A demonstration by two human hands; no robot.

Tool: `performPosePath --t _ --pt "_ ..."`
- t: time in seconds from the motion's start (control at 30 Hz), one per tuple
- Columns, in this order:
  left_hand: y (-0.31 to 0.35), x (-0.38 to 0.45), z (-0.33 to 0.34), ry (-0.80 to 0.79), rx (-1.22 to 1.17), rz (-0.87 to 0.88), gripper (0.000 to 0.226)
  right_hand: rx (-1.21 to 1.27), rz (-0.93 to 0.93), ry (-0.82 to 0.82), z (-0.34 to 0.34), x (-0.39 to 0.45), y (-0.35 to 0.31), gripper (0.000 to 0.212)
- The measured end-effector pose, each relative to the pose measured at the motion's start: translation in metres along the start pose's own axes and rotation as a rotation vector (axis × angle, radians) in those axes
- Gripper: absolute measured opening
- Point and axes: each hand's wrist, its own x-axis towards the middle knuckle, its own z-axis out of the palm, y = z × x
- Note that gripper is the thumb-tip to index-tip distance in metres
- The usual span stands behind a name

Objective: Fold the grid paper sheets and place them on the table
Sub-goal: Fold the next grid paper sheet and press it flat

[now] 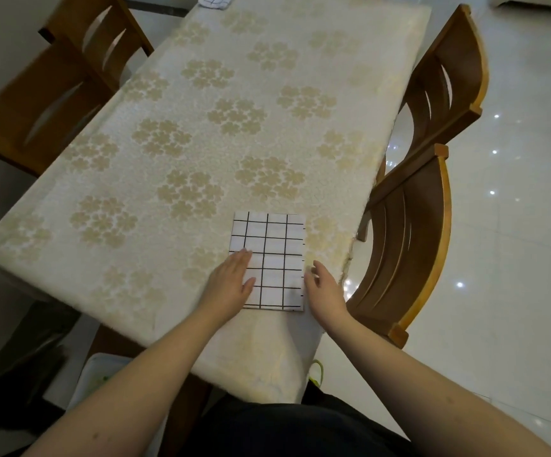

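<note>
- Head view: a folded grid paper sheet [269,258], white with black lines, lies flat on the bench [201,127] near its front right corner.
- The bench carries a cream cloth with pale gold flower clusters.
- The left hand [231,282] lies palm down with straight fingers on the sheet's left edge, covering its lower left part; the fingertips point up and to the right across the paper. It grasps nothing, only rests flat on the sheet.
- The right hand [322,285] sits just beside the sheet's right edge, near the lower right corner. Its fingers are loosely bent and turned toward the paper's edge. Whether they touch the edge or pinch it cannot be told from this view.
- The sheet thus lies between the two hands, with its upper half uncovered and stretching away from them.
- At the far end of the bench, at the top edge of the view, a second piece of grid paper [216,1] shows only in part, well apart from both hands.
- Two wooden chairs [432,133] stand along the right side of the bench, and another wooden chair [69,70] stands on the left.
- A glossy white tiled floor [515,225] with light spots lies to the right.
- A white bin [92,377] sits below the bench's front edge, under the left forearm.
</note>
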Motion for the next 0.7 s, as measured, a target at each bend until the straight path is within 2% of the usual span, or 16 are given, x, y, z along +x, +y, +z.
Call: performPosePath --t 0.13,0.23,0.3,0.47,0.6,0.7 --pt "-0.025 0.009 0.001 -0.06 0.245 0.024 0.075 -0.405 -0.28 0.012 0.01 0.008 0.0 0.057" --pt "-0.031 0.012 0.005 -0.066 0.332 0.045 0.073 -0.763 -0.453 -0.034 0.016 0.018 0.008 0.064" --pt "-0.031 0.014 0.008 -0.056 0.352 0.05 0.071 -0.906 -0.54 -0.056 0.021 0.026 0.012 0.066" --pt "-0.021 0.019 0.024 -0.053 0.37 0.087 0.072 -1.002 -0.642 -0.097 0.038 0.046 0.009 0.067" --pt "-0.018 0.019 0.029 -0.067 0.387 0.06 0.074 -1.024 -0.65 -0.144 0.049 0.056 0.011 0.064" --pt "-0.025 0.018 0.028 -0.046 0.349 0.063 0.076 -1.043 -0.631 -0.12 0.046 0.058 0.016 0.067"
